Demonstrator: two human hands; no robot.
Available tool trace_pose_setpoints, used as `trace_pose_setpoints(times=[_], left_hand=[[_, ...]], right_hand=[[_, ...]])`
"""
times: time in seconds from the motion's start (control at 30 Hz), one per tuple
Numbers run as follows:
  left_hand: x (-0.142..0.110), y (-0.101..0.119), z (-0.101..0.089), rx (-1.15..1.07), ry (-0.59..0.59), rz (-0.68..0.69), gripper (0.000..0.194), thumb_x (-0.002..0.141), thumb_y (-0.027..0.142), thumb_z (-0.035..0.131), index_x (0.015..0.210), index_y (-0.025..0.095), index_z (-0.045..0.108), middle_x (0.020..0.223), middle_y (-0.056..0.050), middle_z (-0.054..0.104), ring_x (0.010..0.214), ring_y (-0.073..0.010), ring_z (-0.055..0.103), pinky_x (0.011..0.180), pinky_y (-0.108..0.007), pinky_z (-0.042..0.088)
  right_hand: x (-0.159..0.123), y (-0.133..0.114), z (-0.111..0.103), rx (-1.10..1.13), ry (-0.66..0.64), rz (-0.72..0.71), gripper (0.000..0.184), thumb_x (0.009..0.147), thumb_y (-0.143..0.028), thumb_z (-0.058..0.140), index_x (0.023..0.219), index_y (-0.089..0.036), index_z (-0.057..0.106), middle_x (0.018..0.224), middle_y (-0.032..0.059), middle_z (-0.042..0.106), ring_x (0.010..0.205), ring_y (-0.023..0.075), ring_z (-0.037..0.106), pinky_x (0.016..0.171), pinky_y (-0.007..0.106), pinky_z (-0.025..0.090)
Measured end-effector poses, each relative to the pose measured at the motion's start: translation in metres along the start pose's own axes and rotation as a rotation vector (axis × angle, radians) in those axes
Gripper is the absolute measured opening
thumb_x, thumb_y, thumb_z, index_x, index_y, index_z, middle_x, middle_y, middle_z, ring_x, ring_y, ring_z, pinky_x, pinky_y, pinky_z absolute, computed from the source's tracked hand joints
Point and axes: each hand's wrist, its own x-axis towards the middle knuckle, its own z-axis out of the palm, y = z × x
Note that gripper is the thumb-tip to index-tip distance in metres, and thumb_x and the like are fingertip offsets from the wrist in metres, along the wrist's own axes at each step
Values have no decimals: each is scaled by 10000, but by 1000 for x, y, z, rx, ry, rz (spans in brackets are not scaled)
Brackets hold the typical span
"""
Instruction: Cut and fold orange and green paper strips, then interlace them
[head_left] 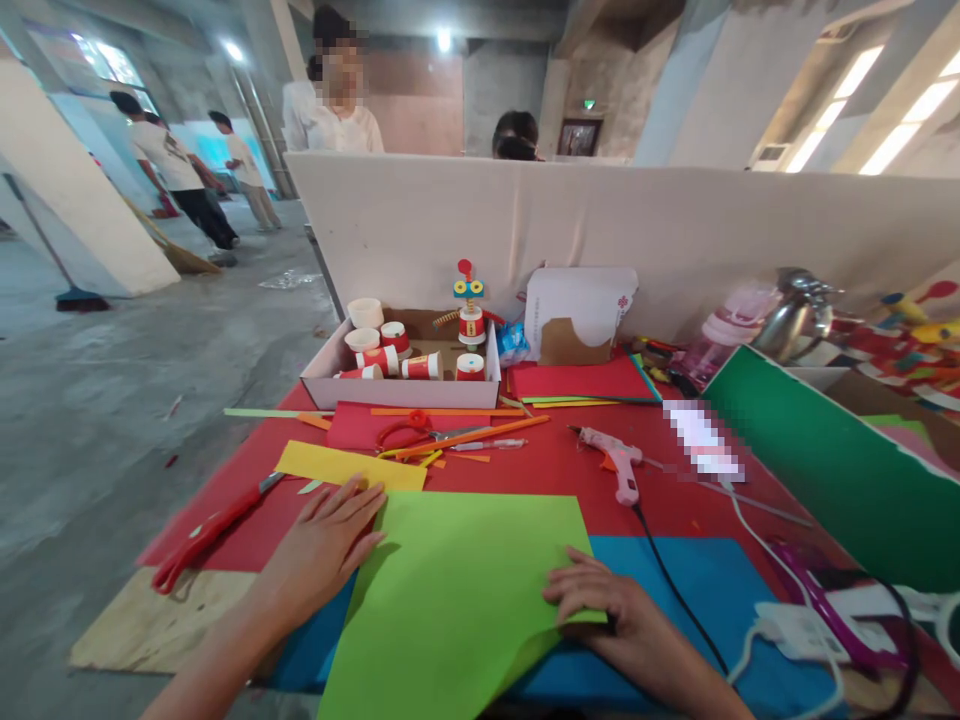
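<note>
A bright green sheet of paper [465, 580] lies in front of me over a blue sheet [690, 570], its lower right edge lifted. My left hand [330, 540] rests flat and open at the green sheet's upper left corner, fingertips at a yellow paper strip [352, 466]. On the right edge, my right hand [607, 605] pinches the green sheet between curled fingers and thumb. Left of my left hand lies a red-handled cutter or knife [217, 530]. Beyond the green sheet are scissors [405, 430] with red handles, a pen [491, 444] and orange paper strips.
A pink glue gun [619, 465] with a black cord lies right of the green sheet. Paper cups and a cup figure [471, 320] stand in a shallow box [401, 393]. A green-sided box [832, 470], power strip [825, 630] and lit phone [705, 440] are at right.
</note>
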Motion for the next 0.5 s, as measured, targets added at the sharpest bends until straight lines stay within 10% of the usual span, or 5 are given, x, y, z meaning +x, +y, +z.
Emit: trace_pose_setpoints(times=[0.27,0.5], left_hand=[[28,-5,-28,140,-57,-33,554,795,65,426,1308,210,578,1384,-85,564,1332,-273,455,1016,-439,413],[41,-6,-27,172,-83,-85,337,883,89,381,1004,165,686,1092,-134,695,991,-258,653,835,-373,489]], right_hand=[[-4,1,-14,-59,-54,85,128,856,-355,644,855,-272,742,925,20,765,1130,241,638,1160,515,278],[-11,7,-13,-44,8,131,169,845,-399,649,846,-258,743,957,46,765,1143,259,632,1159,497,290]])
